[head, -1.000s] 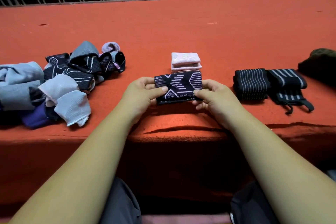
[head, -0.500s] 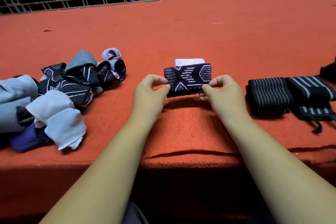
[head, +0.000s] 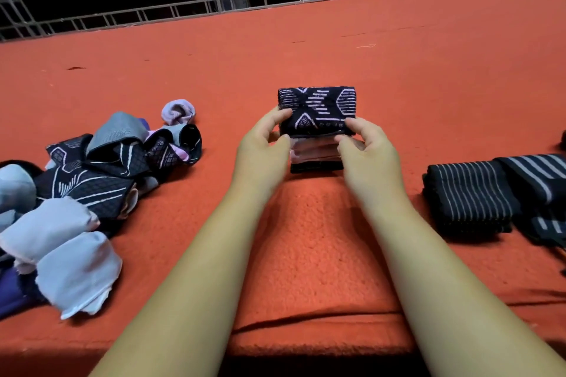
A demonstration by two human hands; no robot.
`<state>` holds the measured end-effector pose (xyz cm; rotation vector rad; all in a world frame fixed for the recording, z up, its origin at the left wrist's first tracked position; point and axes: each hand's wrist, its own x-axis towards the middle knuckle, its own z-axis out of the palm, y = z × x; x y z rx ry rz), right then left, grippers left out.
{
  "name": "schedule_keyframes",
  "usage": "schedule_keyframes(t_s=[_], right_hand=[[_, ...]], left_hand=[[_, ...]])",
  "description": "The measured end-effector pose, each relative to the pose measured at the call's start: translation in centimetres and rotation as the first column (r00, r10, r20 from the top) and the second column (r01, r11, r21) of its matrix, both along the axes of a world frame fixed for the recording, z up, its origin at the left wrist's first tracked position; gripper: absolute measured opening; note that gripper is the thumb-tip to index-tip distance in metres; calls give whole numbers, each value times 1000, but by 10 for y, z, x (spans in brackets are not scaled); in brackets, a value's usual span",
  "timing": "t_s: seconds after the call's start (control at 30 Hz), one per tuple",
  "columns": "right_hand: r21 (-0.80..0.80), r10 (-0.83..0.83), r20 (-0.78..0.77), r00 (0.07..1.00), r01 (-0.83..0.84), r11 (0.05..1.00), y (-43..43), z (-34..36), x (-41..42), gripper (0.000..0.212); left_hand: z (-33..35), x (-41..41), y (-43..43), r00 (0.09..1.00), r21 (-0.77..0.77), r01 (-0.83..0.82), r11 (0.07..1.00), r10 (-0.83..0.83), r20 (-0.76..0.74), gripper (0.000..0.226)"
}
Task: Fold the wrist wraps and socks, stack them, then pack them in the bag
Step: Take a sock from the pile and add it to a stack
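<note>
A folded black sock with a white geometric pattern [head: 317,109] lies on top of the folded pink socks [head: 315,151], which rest on a dark folded piece. My left hand [head: 263,147] pinches the patterned sock's left end. At its right end my right hand [head: 366,148] pinches it too. Loose socks [head: 92,180] in black, grey, pink and purple are heaped at the left. Two folded black wrist wraps with white stripes [head: 468,196] lie at the right.
Everything lies on an orange carpeted platform [head: 306,49] whose front edge runs just below my forearms. A metal truss railing [head: 214,6] lines the far edge. A dark object shows at the right border.
Both hands carried the patterned sock away from me and set it down on the pink stack. The camera tilted and came closer.
</note>
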<state>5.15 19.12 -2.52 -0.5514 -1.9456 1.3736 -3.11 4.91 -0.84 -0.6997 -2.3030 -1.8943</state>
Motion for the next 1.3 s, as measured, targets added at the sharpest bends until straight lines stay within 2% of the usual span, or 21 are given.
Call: schedule_keyframes(t_s=[0.1, 0.17, 0.27, 0.37, 0.43, 0.57, 0.63, 0.7, 0.87, 1.03, 1.17, 1.23, 1.3], right_hand=[[-10, 36, 174, 984, -35, 999, 3, -11, -6, 55], [-66, 68, 234, 970, -54, 996, 4, -18, -7, 67], [-131, 105, 212, 972, -78, 988, 11, -31, -9, 77], [-139, 108, 169, 980, -85, 987, 7, -29, -3, 72], [-119, 83, 140, 987, -66, 991, 0, -24, 3, 64], [-100, 2, 167, 986, 15, 995, -8, -20, 15, 47], [-117, -4, 180, 984, 26, 993, -9, -24, 21, 46], [-105, 9, 194, 981, 11, 994, -11, -32, 26, 48], [-23, 123, 227, 966, -121, 992, -48, -22, 54, 29], [86, 228, 243, 943, -255, 963, -74, -24, 74, 20], [257, 296, 253, 921, -359, 897, -93, -27, 89, 21], [300, 322, 244, 915, -387, 872, -102, -28, 95, 21], [327, 354, 231, 906, -415, 849, -109, -31, 101, 22]], left_hand=[[-20, -8, 6, 997, -154, 70, 986, -65, 40, 58], [-30, -9, 3, 992, -219, 103, 970, -85, 91, 65], [-33, -10, 2, 988, -158, 105, 982, -85, 133, 70], [-32, -6, 0, 989, -122, 103, 987, -88, 122, 74], [-31, -2, -3, 988, -126, 67, 990, -47, 150, 69], [-27, 1, -18, 974, -212, -44, 976, 89, 206, 72], [-25, 12, -28, 971, -256, -60, 965, 116, 208, 60], [-25, 26, -41, 979, -332, -68, 941, 127, 157, 43], [-23, 57, -80, 996, -493, -61, 868, 82, 20, 31], [-5, 84, -116, 994, -524, -111, 844, 87, -71, 22], [13, 102, -142, 975, -536, -210, 817, 136, -175, 24], [14, 110, -161, 929, -535, -344, 771, 197, -313, 29], [7, 119, -184, 782, -476, -591, 651, 318, -537, 37]])
